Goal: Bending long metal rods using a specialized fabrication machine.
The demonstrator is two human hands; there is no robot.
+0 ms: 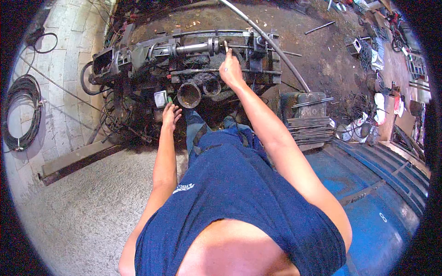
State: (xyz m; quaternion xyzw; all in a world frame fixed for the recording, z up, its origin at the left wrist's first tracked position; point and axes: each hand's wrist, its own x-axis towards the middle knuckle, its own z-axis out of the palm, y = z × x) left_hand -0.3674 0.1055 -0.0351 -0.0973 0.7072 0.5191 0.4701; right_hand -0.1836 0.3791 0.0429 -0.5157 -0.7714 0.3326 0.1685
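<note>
A dark, greasy metal machine (138, 60) with a shiny horizontal shaft (193, 47) stands in front of me. My right hand (230, 70) reaches over it and grips a thin metal rod (226, 46) upright near the shaft. My left hand (170, 115) hangs lower with fingers spread, holding nothing, next to a small grey switch box (160, 98) with a green button. Two rusty round tubes (189, 94) stick out of the machine's front between my hands.
A long bent steel bar (271, 43) slants from the machine top toward a stack of thin metal rods (309, 129) on my right. A blue drum (368, 193) lies at lower right. Coiled black cable (20, 112) rests on the paved floor at left.
</note>
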